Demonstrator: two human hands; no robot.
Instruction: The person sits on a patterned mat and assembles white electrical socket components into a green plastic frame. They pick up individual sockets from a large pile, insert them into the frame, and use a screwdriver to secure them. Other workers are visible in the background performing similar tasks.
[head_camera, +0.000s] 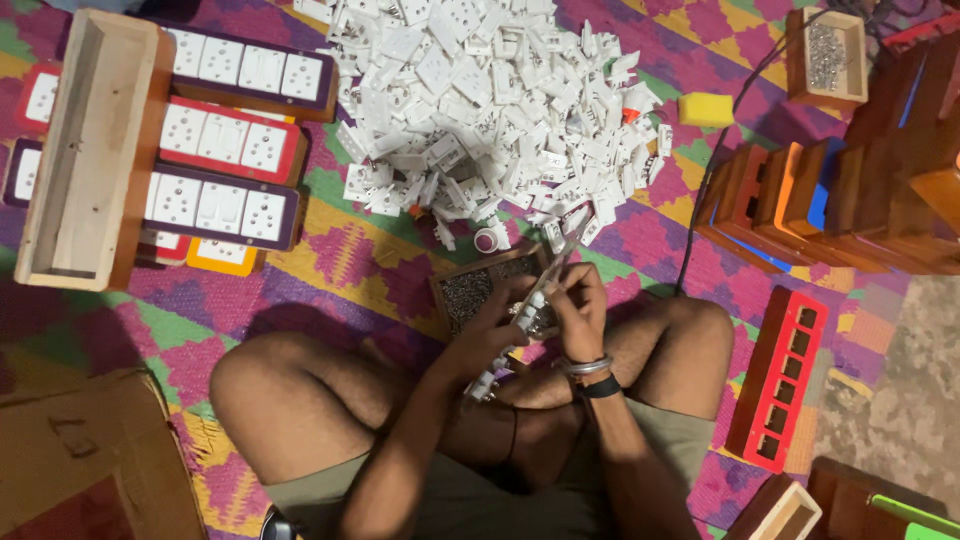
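The floor is covered with a woven mat (360, 265) in purple, pink, green and yellow zigzag pattern, and a person sits on it with crossed bare legs. Just in front of the knees stands a small wooden tray (478, 285) filled with small dark metal parts, probably screws. I take this tray as the landmark.

Directly over the near edge of the tray, the left hand (497, 322) and the right hand (580, 305) meet around a long white strip of switch parts (512, 335). The strip runs slanted, from near the left wrist up toward the far side of the tray. The left fingers are curled closed around its middle part. The right fingers are also bent and pinched at the upper part of the strip; what exactly they grip there, I cannot tell. The right wrist carries a metal bangle (585, 366) and a black band.

Beyond the tray lies a big heap of white plastic socket and switch pieces (490, 100). Far to the left of the tray is a long wooden box (85, 150) with finished socket boards (225, 205) in red and purple frames next to it. To the right of the tray lies a red frame with rectangular holes (780, 378), and farther behind are stacked wooden housings (850, 200).
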